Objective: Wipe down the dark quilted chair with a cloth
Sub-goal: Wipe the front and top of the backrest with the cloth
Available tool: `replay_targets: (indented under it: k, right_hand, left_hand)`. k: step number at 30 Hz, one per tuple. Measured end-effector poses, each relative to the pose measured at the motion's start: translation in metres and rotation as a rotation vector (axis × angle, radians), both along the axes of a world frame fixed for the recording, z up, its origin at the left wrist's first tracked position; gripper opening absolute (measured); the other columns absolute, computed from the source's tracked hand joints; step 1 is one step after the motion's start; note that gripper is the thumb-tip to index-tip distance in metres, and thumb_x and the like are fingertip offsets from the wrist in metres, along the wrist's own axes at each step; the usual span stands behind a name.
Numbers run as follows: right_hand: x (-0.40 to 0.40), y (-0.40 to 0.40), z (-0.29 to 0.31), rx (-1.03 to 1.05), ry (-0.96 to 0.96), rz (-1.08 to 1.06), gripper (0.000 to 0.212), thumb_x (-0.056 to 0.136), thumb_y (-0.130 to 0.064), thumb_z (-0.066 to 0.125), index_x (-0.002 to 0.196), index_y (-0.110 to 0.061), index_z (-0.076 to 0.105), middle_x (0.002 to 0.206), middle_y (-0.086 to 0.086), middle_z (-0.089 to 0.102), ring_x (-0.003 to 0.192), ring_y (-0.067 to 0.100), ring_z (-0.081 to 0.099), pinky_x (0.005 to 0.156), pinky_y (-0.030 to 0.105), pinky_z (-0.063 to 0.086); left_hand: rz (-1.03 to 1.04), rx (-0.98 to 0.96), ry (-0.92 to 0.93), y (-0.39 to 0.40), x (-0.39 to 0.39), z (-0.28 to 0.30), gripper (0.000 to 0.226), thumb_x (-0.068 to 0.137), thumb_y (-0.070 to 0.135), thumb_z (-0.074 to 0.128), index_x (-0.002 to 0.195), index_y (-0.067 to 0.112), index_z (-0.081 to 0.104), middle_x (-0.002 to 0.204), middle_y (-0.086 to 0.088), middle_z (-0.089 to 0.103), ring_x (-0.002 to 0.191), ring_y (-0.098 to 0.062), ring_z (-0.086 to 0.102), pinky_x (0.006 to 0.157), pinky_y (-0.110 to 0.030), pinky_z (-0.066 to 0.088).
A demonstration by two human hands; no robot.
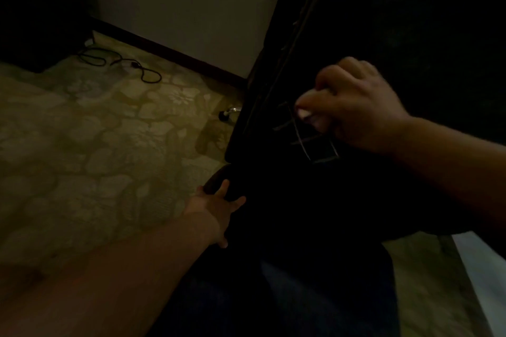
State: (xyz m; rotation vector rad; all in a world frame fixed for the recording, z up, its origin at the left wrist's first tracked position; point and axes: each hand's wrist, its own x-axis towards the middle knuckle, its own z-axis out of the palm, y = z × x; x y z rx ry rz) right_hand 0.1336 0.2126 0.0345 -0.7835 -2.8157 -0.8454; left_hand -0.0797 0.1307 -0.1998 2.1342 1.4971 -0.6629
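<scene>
- Right hand (356, 104), at centre right, pinches a pale cloth (308, 115) against the dark chair (262, 123).
- Left hand (216, 210), at lower centre, grips the chair's edge.
- Cable (120, 63) on the floor, upper left.

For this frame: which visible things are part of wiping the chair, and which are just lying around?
Part of the job:
dark quilted chair
pale cloth, bunched in the grip of the right hand
left hand, holding the chair's lower edge

Lying about:
black cable on the patterned floor
small chrome fitting by the chair's base
wall
</scene>
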Motion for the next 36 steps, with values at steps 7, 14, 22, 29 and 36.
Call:
replay_targets:
  k: [7, 14, 22, 29, 36]
  right_hand:
    - [-0.003, -0.001, -0.017, 0.009, 0.061, -0.060, 0.030, 0.093, -0.041, 0.059, 0.117, -0.025, 0.068, 0.112, 0.013, 0.051, 0.101, 0.034, 0.045, 0.084, 0.047, 0.041]
    - [-0.022, -0.002, -0.021, 0.022, -0.039, 0.033, 0.032, 0.088, -0.039, 0.066, 0.117, -0.026, 0.068, 0.114, 0.014, 0.056, 0.103, 0.034, 0.045, 0.084, 0.048, 0.043]
    - [0.027, -0.017, -0.030, 0.021, 0.064, -0.112, 0.032, 0.092, -0.039, 0.060, 0.119, -0.023, 0.068, 0.113, 0.015, 0.053, 0.102, 0.035, 0.044, 0.086, 0.048, 0.040]
    - [0.007, -0.011, -0.038, 0.060, 0.087, -0.044, 0.032, 0.089, -0.037, 0.069, 0.119, -0.026, 0.067, 0.113, 0.013, 0.054, 0.099, 0.035, 0.048, 0.083, 0.047, 0.043]
    - [0.093, -0.047, -0.071, 0.119, 0.249, -0.215, 0.035, 0.093, -0.041, 0.059, 0.120, -0.020, 0.068, 0.106, 0.020, 0.056, 0.091, 0.041, 0.051, 0.075, 0.048, 0.041]
  left_hand:
    - [-0.015, 0.043, 0.019, 0.000, 0.001, -0.007, 0.122, 0.081, 0.056, 0.078, 0.159, 0.042, -0.015, 0.166, -0.015, -0.028, 0.157, -0.037, 0.007, 0.123, -0.061, 0.014]
    - [-0.006, 0.038, 0.029, 0.001, 0.003, -0.013, 0.124, 0.080, 0.056, 0.079, 0.159, 0.042, -0.016, 0.165, -0.017, -0.029, 0.157, -0.037, 0.003, 0.123, -0.063, 0.011]
    - [-0.013, 0.052, -0.024, -0.001, -0.002, -0.005, 0.121, 0.080, 0.054, 0.080, 0.160, 0.042, -0.010, 0.167, -0.016, -0.024, 0.156, -0.037, 0.009, 0.123, -0.062, 0.013]
    - [0.018, 0.006, -0.016, -0.004, -0.001, 0.006, 0.119, 0.083, 0.049, 0.080, 0.160, 0.044, -0.011, 0.166, -0.012, -0.027, 0.156, -0.041, 0.007, 0.125, -0.058, 0.012]
    - [0.028, -0.035, -0.021, 0.001, 0.001, 0.007, 0.122, 0.080, 0.050, 0.082, 0.160, 0.045, -0.010, 0.166, -0.013, -0.028, 0.156, -0.041, 0.002, 0.124, -0.061, 0.012]
